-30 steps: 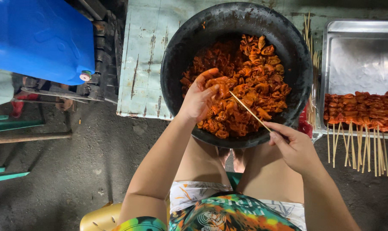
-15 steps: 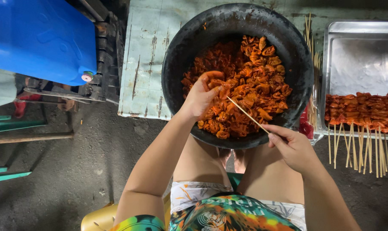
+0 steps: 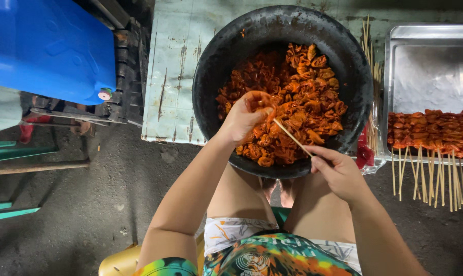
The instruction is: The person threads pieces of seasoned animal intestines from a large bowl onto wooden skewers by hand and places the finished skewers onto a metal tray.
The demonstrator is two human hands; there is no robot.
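A big black bowl [image 3: 226, 56] holds a heap of orange marinated meat pieces [image 3: 303, 97]. My left hand [image 3: 244, 117] is over the near side of the heap, fingers pinched on a piece of meat. My right hand [image 3: 336, 171] is at the bowl's near rim and grips a thin bamboo skewer [image 3: 292, 137]. The skewer's tip points up-left and meets the piece in my left hand.
A steel tray [image 3: 430, 66] at the right carries a row of finished meat skewers [image 3: 430, 133], sticks hanging over its near edge. Loose bamboo sticks [image 3: 369, 46] lie between bowl and tray. A worn pale table [image 3: 175, 66] bears the bowl; a blue container [image 3: 47, 46] stands at the left.
My left hand has closed tighter on a piece of meat and the skewer tip has come up against it. The right hand has barely moved.
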